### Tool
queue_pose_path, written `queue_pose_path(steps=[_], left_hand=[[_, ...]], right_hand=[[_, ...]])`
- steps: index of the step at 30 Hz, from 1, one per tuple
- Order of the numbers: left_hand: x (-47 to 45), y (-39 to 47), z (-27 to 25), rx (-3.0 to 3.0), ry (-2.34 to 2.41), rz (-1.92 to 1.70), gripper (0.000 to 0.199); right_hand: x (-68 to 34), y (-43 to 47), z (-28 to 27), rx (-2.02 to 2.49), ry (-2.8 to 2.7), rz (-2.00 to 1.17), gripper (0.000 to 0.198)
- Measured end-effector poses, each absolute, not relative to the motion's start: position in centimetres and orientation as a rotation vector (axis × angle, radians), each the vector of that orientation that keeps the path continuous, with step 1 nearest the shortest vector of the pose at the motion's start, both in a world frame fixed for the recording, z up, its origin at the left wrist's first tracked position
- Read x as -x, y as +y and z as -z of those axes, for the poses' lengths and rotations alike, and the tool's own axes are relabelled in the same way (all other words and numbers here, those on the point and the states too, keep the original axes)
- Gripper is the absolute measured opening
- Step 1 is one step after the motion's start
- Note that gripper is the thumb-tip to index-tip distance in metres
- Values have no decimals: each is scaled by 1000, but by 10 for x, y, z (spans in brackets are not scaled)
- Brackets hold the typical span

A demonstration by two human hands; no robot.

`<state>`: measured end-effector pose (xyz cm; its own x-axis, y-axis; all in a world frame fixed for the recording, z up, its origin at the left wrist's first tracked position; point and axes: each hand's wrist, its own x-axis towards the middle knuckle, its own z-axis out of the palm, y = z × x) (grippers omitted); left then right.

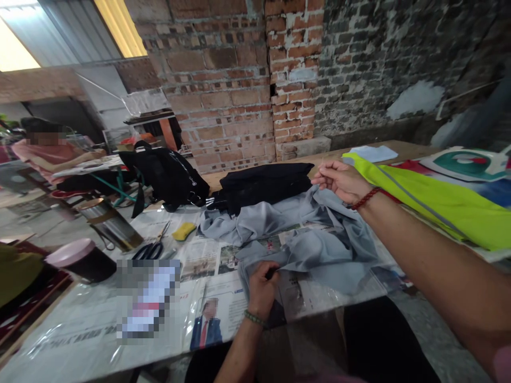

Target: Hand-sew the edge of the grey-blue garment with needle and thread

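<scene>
Grey fabric [275, 221] lies in loose folds over the newspaper-covered table [99, 330]. Near the table's front edge, my left hand [263, 284] is closed on a fold of this cloth, thumb and finger pinched together. My right hand [339, 180] is raised above the far right part of the fabric, its fingertips also pinched. A thin, pale sliver seems to stick up from them, too small to name. Behind the grey cloth rests a folded black garment [263, 183].
Left on the table are scissors [151, 247], a yellow sponge [183, 231], a steel flask [112, 223], a pink-lidded container [82, 259] and a black bag [165, 175]. Rightward lie a neon-yellow garment [435, 199] and an iron [465, 162]. A person [43, 149] sits far left.
</scene>
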<state>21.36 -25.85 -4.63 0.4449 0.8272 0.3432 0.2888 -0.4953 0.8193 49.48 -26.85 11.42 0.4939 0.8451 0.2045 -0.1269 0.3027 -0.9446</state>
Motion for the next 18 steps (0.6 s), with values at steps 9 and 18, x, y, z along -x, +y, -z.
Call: queue_pose_path(steps=[9, 18], left_hand=[[-213, -256, 51, -1993, 933, -1018, 12], [-211, -260, 45, -2054, 892, -1099, 15]], right_hand=[[-507, -270, -135, 1048, -803, -649, 9], [-455, -279, -83, 1505, -1415, -600, 11]])
